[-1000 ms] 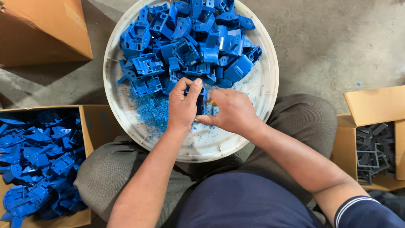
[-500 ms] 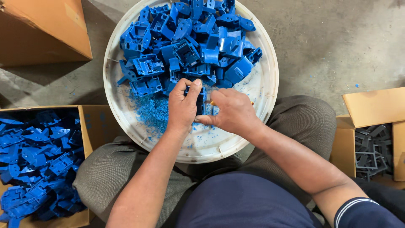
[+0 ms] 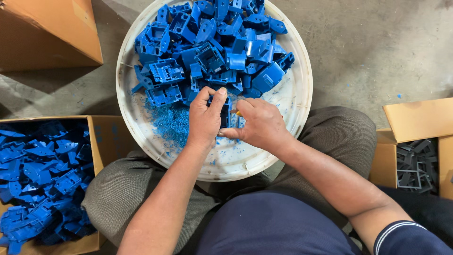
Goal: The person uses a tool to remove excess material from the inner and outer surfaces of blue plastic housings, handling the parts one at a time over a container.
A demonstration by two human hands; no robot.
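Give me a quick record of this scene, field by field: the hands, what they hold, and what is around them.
left hand: grips a blue plastic part
right hand: touches the same part; a small tool may be in it, unclear
basin: white, round, on the lap, piled with blue parts
shavings: blue, in basin
left box: blue parts
right box: dark grey parts

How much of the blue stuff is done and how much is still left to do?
Looks done: the box on the left is nearly full of blue parts, with blue shavings in the white tub. In hand: left hand and right hand hold one piece. Left: a big pile.
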